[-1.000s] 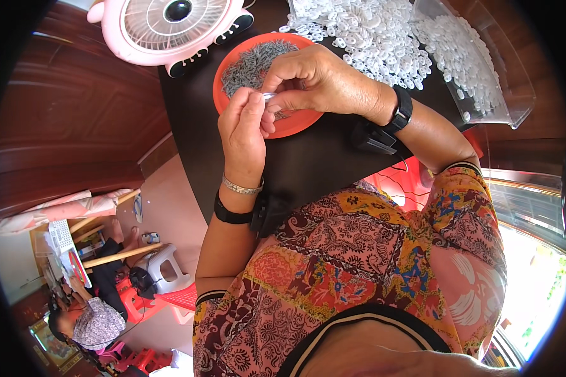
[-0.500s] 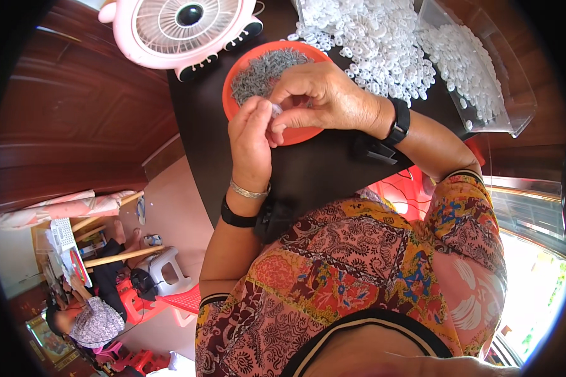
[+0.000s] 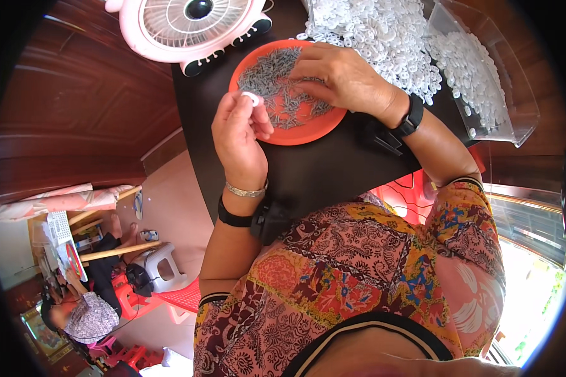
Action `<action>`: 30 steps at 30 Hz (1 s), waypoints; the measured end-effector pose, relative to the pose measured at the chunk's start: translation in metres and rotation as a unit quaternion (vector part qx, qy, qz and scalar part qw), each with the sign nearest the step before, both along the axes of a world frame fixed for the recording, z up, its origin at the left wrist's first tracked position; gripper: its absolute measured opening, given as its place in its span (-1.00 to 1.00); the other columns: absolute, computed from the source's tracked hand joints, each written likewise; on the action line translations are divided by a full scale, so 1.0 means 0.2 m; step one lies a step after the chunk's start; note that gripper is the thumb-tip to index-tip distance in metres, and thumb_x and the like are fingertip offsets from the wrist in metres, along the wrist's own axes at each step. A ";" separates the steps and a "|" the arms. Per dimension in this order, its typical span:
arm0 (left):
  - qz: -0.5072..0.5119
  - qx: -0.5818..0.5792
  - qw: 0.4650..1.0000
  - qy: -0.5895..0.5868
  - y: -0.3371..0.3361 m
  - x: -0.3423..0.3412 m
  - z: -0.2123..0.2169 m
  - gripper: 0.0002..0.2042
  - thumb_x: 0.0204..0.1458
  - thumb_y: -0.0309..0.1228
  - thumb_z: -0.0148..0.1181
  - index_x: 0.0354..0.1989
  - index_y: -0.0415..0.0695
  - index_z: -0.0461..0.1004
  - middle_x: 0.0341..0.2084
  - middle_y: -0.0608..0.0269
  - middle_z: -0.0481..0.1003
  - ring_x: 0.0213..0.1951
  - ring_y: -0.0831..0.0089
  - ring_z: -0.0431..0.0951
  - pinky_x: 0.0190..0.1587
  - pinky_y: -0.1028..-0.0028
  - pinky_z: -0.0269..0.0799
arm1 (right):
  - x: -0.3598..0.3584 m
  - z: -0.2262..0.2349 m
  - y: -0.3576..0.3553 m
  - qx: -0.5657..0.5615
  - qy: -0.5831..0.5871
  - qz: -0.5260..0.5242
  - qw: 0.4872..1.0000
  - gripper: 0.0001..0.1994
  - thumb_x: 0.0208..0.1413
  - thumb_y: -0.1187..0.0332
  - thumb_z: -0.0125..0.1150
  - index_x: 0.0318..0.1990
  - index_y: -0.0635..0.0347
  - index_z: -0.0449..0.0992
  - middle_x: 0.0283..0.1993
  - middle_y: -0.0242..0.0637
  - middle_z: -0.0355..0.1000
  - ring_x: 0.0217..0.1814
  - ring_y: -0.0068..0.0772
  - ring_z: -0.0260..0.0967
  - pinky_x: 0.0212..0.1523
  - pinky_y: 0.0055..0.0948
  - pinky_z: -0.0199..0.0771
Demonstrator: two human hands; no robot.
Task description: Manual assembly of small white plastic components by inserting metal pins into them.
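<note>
From my end I see the person's left hand [image 3: 240, 139] just beyond the near-left rim of an orange-red bowl [image 3: 303, 136], thumb and index finger pressed together on one white oval piece [image 3: 250, 98], its top end poking out past the fingertips. Other left fingers curled loosely below. The right hand [image 3: 344, 78] is over the right side of the bowl, fingers bent and thumb pointing left toward the small grey pieces [image 3: 265, 76], which look like screws; fingertips are too small and blurred for me to tell if they pinch one. Grey pieces pile thickest at the bowl's far left, thinner near the front, where bowl floor shows. Bowl sits on a black table [image 3: 317, 164]. Beyond it and to the right, a big heap of white oval pieces [image 3: 383, 39]; right of that, a clear tray [image 3: 521, 129] holding more. Pink-white fan [image 3: 192, 28] at the far left. Black straps on both wrists, silvery bracelet [image 3: 245, 191] on the left. Lower left, well apart, another person [image 3: 93, 319] near a white stool [image 3: 165, 269].
</note>
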State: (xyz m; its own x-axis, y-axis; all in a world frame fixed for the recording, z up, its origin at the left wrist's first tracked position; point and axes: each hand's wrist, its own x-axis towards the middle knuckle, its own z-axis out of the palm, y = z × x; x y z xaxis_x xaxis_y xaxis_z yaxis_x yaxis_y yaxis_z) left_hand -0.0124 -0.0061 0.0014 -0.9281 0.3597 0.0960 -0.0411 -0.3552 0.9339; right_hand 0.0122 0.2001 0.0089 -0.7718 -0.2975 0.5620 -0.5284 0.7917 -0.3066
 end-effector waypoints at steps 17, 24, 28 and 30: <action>-0.022 -0.018 0.999 -0.016 0.01 0.01 -0.01 -0.80 0.17 -0.31 -0.09 -0.39 -0.16 0.35 -0.63 0.37 0.33 -0.62 0.60 0.30 -0.57 0.63 0.14 | 0.00 -0.08 -0.06 0.113 -0.049 0.048 0.991 -0.86 -0.08 0.31 0.23 -0.40 0.16 0.49 -0.36 -0.29 0.41 -0.20 -0.22 0.37 -0.19 -0.28 0.44; -0.028 -0.042 0.999 -0.017 0.02 0.01 -0.01 -0.81 0.19 -0.31 -0.10 -0.35 -0.16 0.35 -0.62 0.36 0.35 -0.62 0.61 0.32 -0.56 0.65 0.17 | -0.01 -0.08 -0.03 -0.051 -0.092 0.048 0.993 -0.93 -0.04 0.44 0.04 -0.42 0.25 0.38 -0.46 -0.16 0.36 -0.32 -0.06 0.37 -0.28 -0.18 0.38; -0.037 -0.061 0.997 -0.006 0.02 0.02 0.00 -0.82 0.18 -0.32 -0.10 -0.34 -0.16 0.36 -0.61 0.37 0.37 -0.61 0.63 0.32 -0.56 0.66 0.17 | -0.02 -0.08 -0.02 -0.076 -0.039 0.057 0.995 -0.90 -0.01 0.40 0.00 -0.40 0.21 0.40 -0.49 -0.13 0.39 -0.35 -0.03 0.40 -0.32 -0.14 0.40; -0.042 -0.064 0.997 -0.010 0.02 0.02 -0.02 -0.82 0.18 -0.32 -0.09 -0.34 -0.16 0.36 -0.61 0.38 0.37 -0.61 0.63 0.33 -0.56 0.66 0.16 | 0.00 -0.06 -0.02 -0.075 -0.055 0.054 0.994 -0.90 0.02 0.42 -0.01 -0.41 0.25 0.37 -0.47 -0.13 0.35 -0.34 -0.02 0.37 -0.30 -0.16 0.37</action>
